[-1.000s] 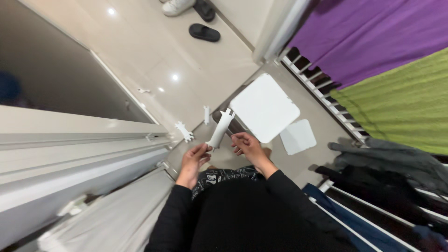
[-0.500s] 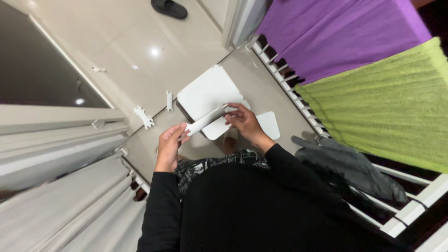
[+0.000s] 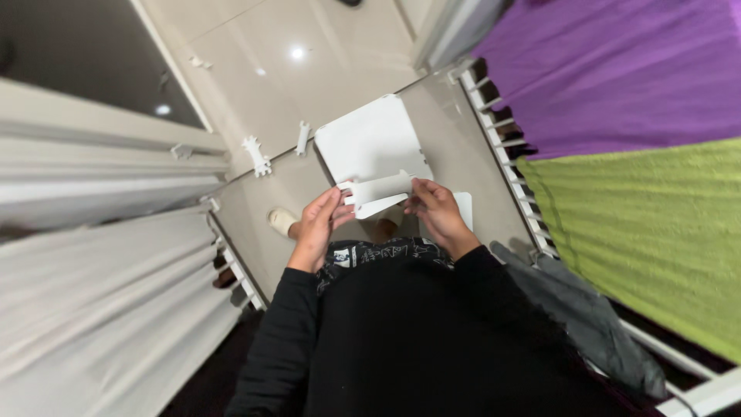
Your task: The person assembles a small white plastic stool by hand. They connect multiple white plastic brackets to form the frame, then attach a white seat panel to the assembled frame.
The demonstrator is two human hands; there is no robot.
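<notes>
since the earlier frames the white plastic strip [image 3: 380, 189] has swung from a steep tilt to lie nearly level between the two hands, and both hands have drawn closer in toward the body; the view has shifted too, so the square panel now sits higher in frame.

strip: a long, flat, notched piece, long axis running left to right across the chest, right end a touch higher. a second thin white piece [image 3: 382, 206] lies just under it, angled the same way; cannot tell whether the two are joined.

left hand [image 3: 315, 229]: holds the strip's left end, fingers curled around the notched tip, thumb on top. closed on it, not loose.

right hand [image 3: 437, 214]: pinches the right end, fingertips bent over the upper edge, thumb beneath. also closed on the strip. both hands equally near, one at each end, strip spanning the gap.

outward: white square panel [image 3: 369, 141] flat on the floor [image 3: 255, 85], just beyond the strip, toward the far edge of the tiled area. a smaller white panel [image 3: 463, 207] partly hidden behind the right hand. two small notched white connectors [image 3: 256, 155] on the floor left of the square panel. drying rack [image 3: 502, 150] along the right, carrying a purple cloth [image 3: 617, 69] and a green towel [image 3: 656, 232]; grey garment [image 3: 587, 316] nearer. white curtain [image 3: 100, 309] at left.
</notes>
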